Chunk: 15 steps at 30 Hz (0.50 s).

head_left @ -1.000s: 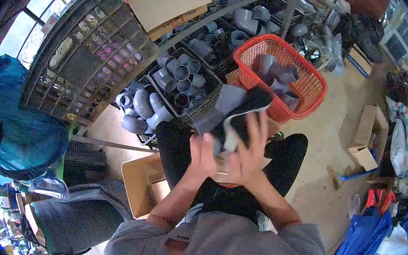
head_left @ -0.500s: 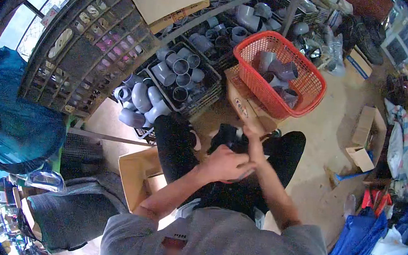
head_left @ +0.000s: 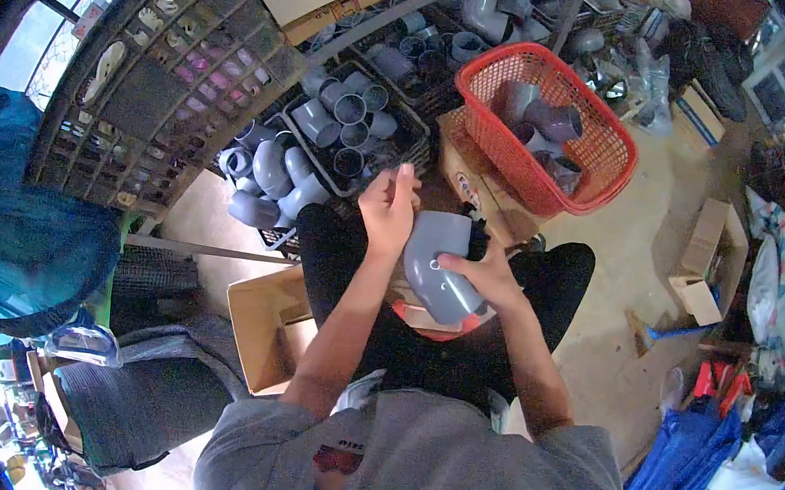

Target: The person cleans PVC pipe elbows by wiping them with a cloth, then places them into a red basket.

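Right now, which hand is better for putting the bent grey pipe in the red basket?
Probably the right hand. Its grip is on the grey pipe, and the red basket is ahead on that side. The left hand is off the pipe and farther from the basket.
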Motion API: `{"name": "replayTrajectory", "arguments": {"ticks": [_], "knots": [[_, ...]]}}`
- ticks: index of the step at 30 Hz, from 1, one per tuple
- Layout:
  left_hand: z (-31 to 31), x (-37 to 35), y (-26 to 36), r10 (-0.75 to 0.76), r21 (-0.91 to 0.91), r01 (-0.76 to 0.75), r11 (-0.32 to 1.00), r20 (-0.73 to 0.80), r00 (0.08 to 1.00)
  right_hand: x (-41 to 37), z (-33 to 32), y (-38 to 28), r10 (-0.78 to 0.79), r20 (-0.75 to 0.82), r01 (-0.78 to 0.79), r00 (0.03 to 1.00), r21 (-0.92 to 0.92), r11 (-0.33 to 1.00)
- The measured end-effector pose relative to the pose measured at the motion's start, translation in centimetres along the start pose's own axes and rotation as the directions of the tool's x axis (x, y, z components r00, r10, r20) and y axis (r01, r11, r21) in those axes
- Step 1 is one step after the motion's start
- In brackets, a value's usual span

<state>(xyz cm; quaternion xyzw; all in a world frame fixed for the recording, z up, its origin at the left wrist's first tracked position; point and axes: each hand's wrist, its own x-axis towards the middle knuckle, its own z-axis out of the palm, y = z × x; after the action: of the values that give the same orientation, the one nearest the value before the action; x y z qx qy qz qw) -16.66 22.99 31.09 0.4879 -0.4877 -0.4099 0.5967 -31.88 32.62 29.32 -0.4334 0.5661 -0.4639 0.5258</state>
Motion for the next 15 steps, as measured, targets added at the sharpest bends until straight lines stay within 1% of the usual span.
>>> {"name": "replayTrajectory", "arguments": {"ticks": [1, 2, 3, 4, 5, 6, 7, 8, 9, 10, 11, 12, 13, 14, 15], "knots": [[-0.9, 0.1, -0.8, -0.031, 0.037, 0.029, 0.999, 0.073, 0.997, 0.4, 0.0, 0.8, 0.018, -0.014, -0.017, 1.000, 0.057, 0.998], [-1.4, -0.7, -1.7, -0.033, 0.040, 0.030, 0.999, 0.071, 0.997, 0.7, 0.1, 1.6, 0.039, -0.027, -0.036, 0.999, 0.113, 0.993], [-1.8, -1.8, -2.5, -0.037, -0.045, 0.039, 0.998, 0.044, 0.998, 0.8, 0.6, 2.1, 0.116, -0.107, -0.097, 0.987, 0.174, 0.980], [-1.9, -2.8, -2.8, -0.038, -0.133, 0.041, 0.990, 0.024, 0.999, 0.8, 1.2, 1.9, 0.106, -0.111, -0.086, 0.988, 0.172, 0.981], [-2.2, -4.4, -2.1, -0.067, -0.106, 0.081, 0.991, 0.130, 0.989, 0.7, 1.9, 1.6, 0.014, -0.266, 0.024, 0.964, 0.141, 0.990], [-2.5, -6.2, -1.3, -0.098, -0.070, 0.117, 0.991, 0.235, 0.967, 0.3, 2.7, 1.4, -0.076, -0.410, 0.127, 0.909, 0.099, 0.987], [-2.4, -7.4, -0.7, -0.041, 0.067, 0.026, 0.997, 0.222, 0.974, -0.7, 3.4, 0.2, -0.235, -0.393, 0.221, 0.889, -0.082, 0.972], [-2.4, -8.1, -0.3, 0.017, 0.205, -0.062, 0.977, 0.215, 0.977, -0.9, 4.6, 0.2, -0.346, -0.376, 0.355, 0.859, -0.049, 0.934], [-2.9, -8.0, -0.8, -0.080, 0.068, 0.069, 0.995, 0.171, 0.982, -1.8, 5.1, -0.3, -0.365, -0.279, 0.349, 0.888, -0.104, 0.931], [-3.8, -7.4, -1.2, -0.175, 0.014, 0.175, 0.984, 0.165, 0.971, -3.0, 5.5, -0.8, -0.375, -0.178, 0.348, 0.910, -0.163, 0.923], [-4.6, -6.7, -1.6, -0.264, -0.184, 0.293, 0.938, 0.167, 0.950, -4.1, 6.7, 0.6, -0.432, -0.116, 0.387, 0.894, -0.284, 0.877], [-5.0, -5.8, -1.0, -0.349, -0.374, 0.395, 0.839, 0.188, 0.918, -4.7, 7.6, 1.8, -0.479, -0.048, 0.423, 0.876, -0.400, 0.813], [-5.5, -5.0, -1.2, -0.327, -0.483, 0.404, 0.777, 0.240, 0.914, -5.3, 7.0, -2.5, -0.548, 0.235, 0.554, 0.802, -0.636, 0.537], [-5.4, -5.6, -6.3, -0.222, -0.583, 0.281, 0.762, 0.172, 0.960, -5.8, 7.2, -3.0, -0.551, 0.233, 0.554, 0.802, -0.636, 0.537], [-5.7, -5.3, -6.4, -0.138, -0.421, 0.199, 0.885, 0.173, 0.975, -5.9, 7.5, -3.3, -0.534, 0.322, 0.607, 0.782, -0.587, 0.536]]}}
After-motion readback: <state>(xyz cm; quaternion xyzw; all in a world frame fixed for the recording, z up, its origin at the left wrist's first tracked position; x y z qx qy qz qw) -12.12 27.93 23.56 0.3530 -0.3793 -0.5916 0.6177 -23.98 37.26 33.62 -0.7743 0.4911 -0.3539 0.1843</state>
